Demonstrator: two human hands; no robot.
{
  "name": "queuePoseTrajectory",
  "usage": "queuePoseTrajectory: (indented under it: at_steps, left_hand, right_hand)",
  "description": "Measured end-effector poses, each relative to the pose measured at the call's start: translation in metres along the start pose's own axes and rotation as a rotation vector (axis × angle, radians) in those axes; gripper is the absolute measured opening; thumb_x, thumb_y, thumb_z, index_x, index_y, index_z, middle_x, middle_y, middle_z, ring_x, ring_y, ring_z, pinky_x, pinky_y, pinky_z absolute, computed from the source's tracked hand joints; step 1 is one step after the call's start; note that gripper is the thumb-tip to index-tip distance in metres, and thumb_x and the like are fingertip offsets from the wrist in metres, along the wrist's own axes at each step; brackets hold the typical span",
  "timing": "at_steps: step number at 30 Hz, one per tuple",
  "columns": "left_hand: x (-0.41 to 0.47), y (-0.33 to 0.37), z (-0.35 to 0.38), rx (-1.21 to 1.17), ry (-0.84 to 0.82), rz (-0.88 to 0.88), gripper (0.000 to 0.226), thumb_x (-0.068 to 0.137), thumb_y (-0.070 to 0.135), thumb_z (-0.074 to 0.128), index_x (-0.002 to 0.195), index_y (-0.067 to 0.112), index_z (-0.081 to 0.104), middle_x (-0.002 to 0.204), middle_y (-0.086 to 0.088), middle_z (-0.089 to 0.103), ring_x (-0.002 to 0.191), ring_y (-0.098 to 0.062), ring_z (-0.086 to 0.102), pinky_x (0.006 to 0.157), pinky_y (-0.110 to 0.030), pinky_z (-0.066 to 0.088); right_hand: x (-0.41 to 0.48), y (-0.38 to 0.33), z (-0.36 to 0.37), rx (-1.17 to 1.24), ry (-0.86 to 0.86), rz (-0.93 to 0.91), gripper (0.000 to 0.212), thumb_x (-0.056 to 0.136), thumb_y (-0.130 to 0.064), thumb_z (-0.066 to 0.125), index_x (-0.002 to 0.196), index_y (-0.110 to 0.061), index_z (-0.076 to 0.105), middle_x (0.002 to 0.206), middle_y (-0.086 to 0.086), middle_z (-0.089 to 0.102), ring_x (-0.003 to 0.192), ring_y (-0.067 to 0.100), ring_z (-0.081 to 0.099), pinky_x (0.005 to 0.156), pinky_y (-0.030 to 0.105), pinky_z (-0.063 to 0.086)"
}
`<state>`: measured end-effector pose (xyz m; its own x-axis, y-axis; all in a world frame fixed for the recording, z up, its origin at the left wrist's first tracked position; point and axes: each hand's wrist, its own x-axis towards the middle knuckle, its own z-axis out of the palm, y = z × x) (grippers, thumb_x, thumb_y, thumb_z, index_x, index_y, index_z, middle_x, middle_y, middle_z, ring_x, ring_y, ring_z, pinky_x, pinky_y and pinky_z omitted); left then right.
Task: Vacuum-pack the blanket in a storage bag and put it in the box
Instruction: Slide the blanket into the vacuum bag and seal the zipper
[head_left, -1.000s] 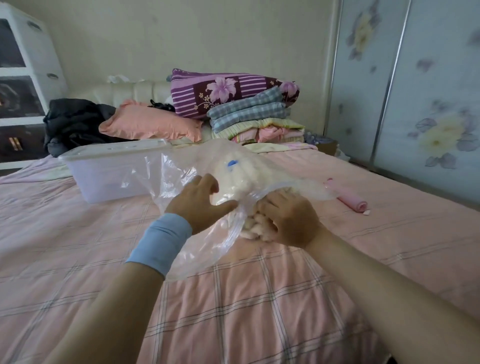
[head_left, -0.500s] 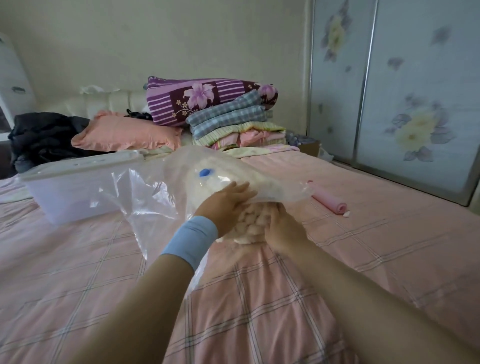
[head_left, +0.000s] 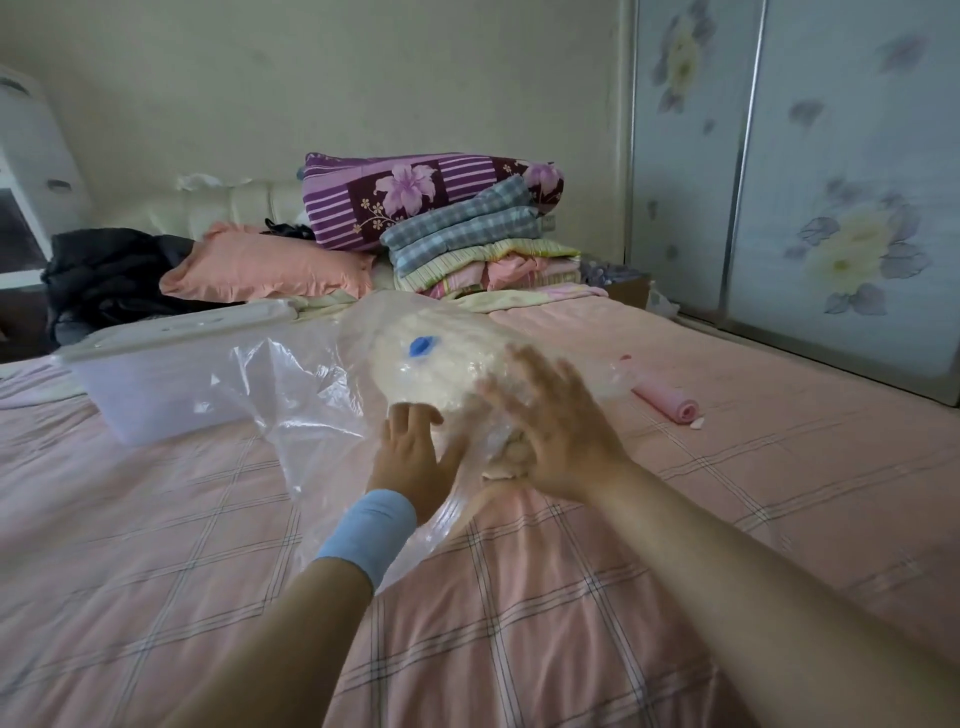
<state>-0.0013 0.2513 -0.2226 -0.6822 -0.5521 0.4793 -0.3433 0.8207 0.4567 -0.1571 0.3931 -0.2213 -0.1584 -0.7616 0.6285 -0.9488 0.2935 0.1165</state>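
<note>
A cream fluffy blanket (head_left: 447, 364) lies bundled inside a clear plastic storage bag (head_left: 306, 395) on the pink bed. A blue valve (head_left: 420, 346) sits on top of the bag. My left hand (head_left: 410, 457), with a light blue wristband, is flat against the bundle's near side, fingers spread. My right hand (head_left: 550, 421) is open with fingers apart, pressed on the bundle's right side over the plastic. A translucent white box (head_left: 156, 384) with its lid on stands left of the bag.
A pink roll (head_left: 667, 402) lies on the bedspread to the right. Folded quilts (head_left: 467, 244), a pink pillow (head_left: 265, 267) and dark clothes (head_left: 109, 275) are piled at the bed's head. Wardrobe doors (head_left: 831, 182) line the right side.
Both hands have let go of the bag's opening and now lie flat and open on the bundle. The view has shifted a little to the right.
</note>
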Motion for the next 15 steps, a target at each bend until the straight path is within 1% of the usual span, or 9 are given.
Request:
queuePoseTrajectory:
  at_steps: [1, 2, 4, 6, 8, 11, 13, 14, 15]
  left_hand:
    - [-0.01, -0.009, 0.0, 0.039, -0.097, -0.06, 0.041, 0.09, 0.042, 0.06, 0.118, 0.016, 0.046, 0.125, -0.002, 0.037, 0.121, -0.025, 0.037, 0.103, -0.039, 0.037]
    - [-0.02, -0.017, -0.001, 0.08, -0.221, -0.114, 0.05, 0.088, 0.051, 0.059, 0.121, 0.017, 0.044, 0.129, -0.002, 0.036, 0.123, -0.025, 0.037, 0.104, -0.041, 0.036]
    - [-0.038, -0.031, -0.003, 0.223, -0.472, -0.182, 0.075, 0.079, 0.067, 0.06, 0.135, 0.022, 0.038, 0.141, 0.0, 0.03, 0.131, -0.024, 0.034, 0.108, -0.043, 0.035]
    - [-0.05, -0.036, -0.004, 0.346, -0.589, -0.172, 0.092, 0.074, 0.067, 0.066, 0.146, 0.025, 0.028, 0.149, 0.003, 0.024, 0.137, -0.024, 0.031, 0.11, -0.043, 0.036]
    - [-0.05, -0.033, -0.006, 0.379, -0.602, -0.149, 0.089, 0.078, 0.054, 0.07, 0.149, 0.025, 0.024, 0.152, 0.002, 0.026, 0.137, -0.024, 0.036, 0.109, -0.041, 0.037]
    - [-0.045, -0.026, -0.014, 0.533, -0.628, -0.051, 0.07, 0.089, 0.028, 0.063, 0.15, 0.023, 0.028, 0.153, -0.002, 0.032, 0.134, -0.026, 0.043, 0.108, -0.038, 0.04]
    - [-0.047, -0.027, -0.02, 0.609, -0.622, -0.007, 0.06, 0.093, 0.017, 0.056, 0.148, 0.025, 0.034, 0.152, -0.003, 0.027, 0.134, -0.028, 0.04, 0.107, -0.04, 0.041]
    - [-0.046, -0.031, -0.022, 0.608, -0.599, 0.004, 0.057, 0.092, 0.01, 0.052, 0.146, 0.027, 0.04, 0.148, -0.003, 0.029, 0.131, -0.028, 0.041, 0.105, -0.04, 0.043]
    - [-0.043, -0.037, -0.024, 0.579, -0.568, 0.005, 0.056, 0.092, 0.005, 0.05, 0.143, 0.027, 0.045, 0.141, -0.003, 0.034, 0.126, -0.027, 0.044, 0.104, -0.039, 0.044]
  right_hand:
    - [-0.002, -0.008, 0.005, -0.023, -0.152, -0.037, 0.073, 0.095, -0.056, 0.049, 0.158, -0.035, 0.019, 0.169, 0.009, 0.009, 0.155, 0.029, 0.006, 0.123, 0.049, -0.001]
    - [-0.005, -0.015, 0.012, -0.026, -0.287, -0.015, 0.068, 0.099, -0.051, 0.046, 0.159, -0.038, 0.016, 0.169, 0.003, 0.006, 0.156, 0.025, 0.003, 0.122, 0.048, -0.005]
    - [-0.014, -0.025, 0.023, 0.031, -0.49, 0.108, 0.061, 0.103, -0.033, 0.043, 0.158, -0.039, 0.017, 0.169, -0.002, 0.009, 0.155, 0.022, 0.013, 0.123, 0.047, 0.004]
    - [-0.025, -0.032, 0.025, 0.022, -0.598, 0.165, 0.067, 0.102, -0.028, 0.042, 0.159, -0.039, 0.009, 0.169, -0.001, 0.007, 0.153, 0.024, 0.021, 0.121, 0.048, 0.015]
    - [-0.031, -0.038, 0.017, -0.072, -0.577, 0.153, 0.074, 0.098, -0.031, 0.045, 0.16, -0.034, 0.005, 0.169, 0.004, 0.005, 0.15, 0.032, 0.024, 0.121, 0.051, 0.015]
    - [-0.03, -0.05, 0.01, -0.202, -0.391, 0.099, 0.083, 0.089, -0.036, 0.055, 0.16, -0.028, 0.012, 0.165, 0.012, 0.012, 0.147, 0.036, 0.02, 0.119, 0.051, 0.016]
    - [-0.024, -0.058, 0.009, -0.208, -0.345, 0.077, 0.088, 0.088, -0.042, 0.059, 0.16, -0.027, 0.01, 0.165, 0.015, 0.01, 0.147, 0.036, 0.012, 0.119, 0.05, 0.016]
    - [-0.021, -0.061, 0.009, -0.212, -0.336, 0.072, 0.091, 0.087, -0.044, 0.061, 0.161, -0.026, 0.011, 0.165, 0.016, 0.01, 0.15, 0.036, 0.011, 0.119, 0.05, 0.015]
    - [-0.018, -0.063, 0.01, -0.239, -0.309, 0.057, 0.094, 0.083, -0.047, 0.067, 0.16, -0.023, 0.019, 0.165, 0.019, 0.014, 0.151, 0.038, 0.016, 0.12, 0.052, 0.014]
